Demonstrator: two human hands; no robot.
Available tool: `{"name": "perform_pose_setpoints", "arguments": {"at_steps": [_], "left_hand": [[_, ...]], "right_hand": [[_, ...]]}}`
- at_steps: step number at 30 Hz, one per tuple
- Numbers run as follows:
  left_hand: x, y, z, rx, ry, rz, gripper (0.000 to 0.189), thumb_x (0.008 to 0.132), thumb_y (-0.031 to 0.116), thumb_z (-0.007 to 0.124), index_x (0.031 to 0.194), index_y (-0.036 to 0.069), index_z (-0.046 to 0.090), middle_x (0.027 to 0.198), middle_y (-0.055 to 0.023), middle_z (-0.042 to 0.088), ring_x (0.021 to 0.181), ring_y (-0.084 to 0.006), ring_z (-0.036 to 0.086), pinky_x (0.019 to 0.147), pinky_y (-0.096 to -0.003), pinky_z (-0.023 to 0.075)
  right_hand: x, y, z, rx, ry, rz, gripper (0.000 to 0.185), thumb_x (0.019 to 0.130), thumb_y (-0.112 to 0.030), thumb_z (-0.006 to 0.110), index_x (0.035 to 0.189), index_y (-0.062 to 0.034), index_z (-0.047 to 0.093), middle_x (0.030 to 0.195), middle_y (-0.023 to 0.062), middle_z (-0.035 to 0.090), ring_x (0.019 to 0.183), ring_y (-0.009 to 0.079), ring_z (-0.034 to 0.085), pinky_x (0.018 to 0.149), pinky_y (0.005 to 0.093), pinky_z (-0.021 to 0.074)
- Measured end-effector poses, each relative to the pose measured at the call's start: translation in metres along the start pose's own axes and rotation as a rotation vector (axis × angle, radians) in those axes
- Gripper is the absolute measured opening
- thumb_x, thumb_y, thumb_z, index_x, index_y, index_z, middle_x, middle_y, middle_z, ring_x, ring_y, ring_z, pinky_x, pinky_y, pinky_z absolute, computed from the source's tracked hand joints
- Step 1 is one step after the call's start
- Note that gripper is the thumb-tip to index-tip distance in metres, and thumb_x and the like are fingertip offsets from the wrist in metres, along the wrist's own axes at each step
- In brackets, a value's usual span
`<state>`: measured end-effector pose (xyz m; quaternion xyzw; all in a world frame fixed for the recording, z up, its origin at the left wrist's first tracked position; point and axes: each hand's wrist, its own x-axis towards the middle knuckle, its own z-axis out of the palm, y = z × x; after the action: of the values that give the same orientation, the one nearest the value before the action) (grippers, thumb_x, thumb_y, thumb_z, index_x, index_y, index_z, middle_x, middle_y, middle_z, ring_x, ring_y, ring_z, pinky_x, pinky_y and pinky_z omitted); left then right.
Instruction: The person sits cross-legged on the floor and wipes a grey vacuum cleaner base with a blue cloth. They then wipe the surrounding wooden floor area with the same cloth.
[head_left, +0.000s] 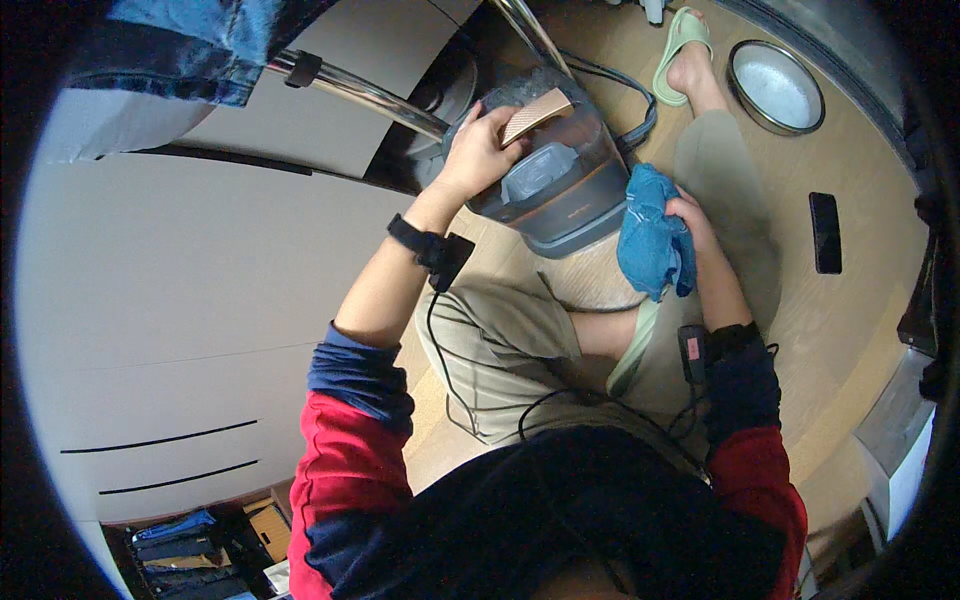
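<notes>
A garment steamer base (577, 202) with a smoky clear tank and a ribbed copper-coloured handle (536, 118) stands on the floor before me, below metal poles. My left hand (484, 150) is at the handle's lower left end, with its fingers around that end; how firmly it grips cannot be told. In my right hand (686, 214) is a bunched blue cloth (652, 232), held just right of the base and above my leg. Part of the right palm is hidden by the cloth.
A metal bowl (778, 88) with whitish content and a black phone (826, 232) lie on the floor at right. A dark hose (641, 124) curls behind the base. Chrome poles (367, 94) rise at upper left, near hanging denim (180, 45) and white cabinet fronts (187, 262).
</notes>
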<state>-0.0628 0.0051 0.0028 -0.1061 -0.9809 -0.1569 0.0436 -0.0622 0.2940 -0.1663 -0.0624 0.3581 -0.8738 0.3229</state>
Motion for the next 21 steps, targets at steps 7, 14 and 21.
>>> {"name": "perform_pose_setpoints", "arguments": {"at_steps": [7, 14, 21], "left_hand": [[-0.048, 0.04, -0.016, -0.218, 0.161, -0.107, 0.022, 0.085, 0.006, 0.057, 0.106, 0.002, 0.063, 0.101, -0.0162, 0.064, 0.1, -0.0277, 0.061, 0.085, -0.0328, 0.0481], [-0.052, 0.066, -0.02, 0.013, 0.02, 0.007, 0.035, 0.091, 0.021, 0.053, 0.12, 0.0, 0.055, 0.12, -0.0221, 0.057, 0.12, -0.0358, 0.049, 0.1, -0.0389, 0.0399], [-0.009, 0.064, 0.007, -0.022, -0.011, 0.094, 0.052, 0.09, 0.033, 0.053, 0.127, -0.003, 0.044, 0.118, -0.0273, 0.054, 0.111, -0.0396, 0.052, 0.095, -0.042, 0.0414]], "right_hand": [[-0.007, -0.012, 0.017, -0.037, -0.006, 0.028, 0.056, 0.071, -0.021, 0.052, 0.123, -0.0002, 0.051, 0.104, 0.0101, 0.062, 0.092, 0.02, 0.06, 0.083, 0.0323, 0.0494], [-0.009, -0.016, 0.026, -0.032, -0.014, 0.007, 0.049, 0.071, -0.016, 0.051, 0.117, -0.0004, 0.055, 0.101, 0.0083, 0.064, 0.089, 0.0194, 0.061, 0.084, 0.0314, 0.0487], [-0.005, -0.013, 0.019, -0.028, -0.02, 0.039, 0.05, 0.07, -0.018, 0.052, 0.117, -0.0004, 0.054, 0.103, 0.0096, 0.063, 0.091, 0.0209, 0.06, 0.084, 0.033, 0.0492]]}}
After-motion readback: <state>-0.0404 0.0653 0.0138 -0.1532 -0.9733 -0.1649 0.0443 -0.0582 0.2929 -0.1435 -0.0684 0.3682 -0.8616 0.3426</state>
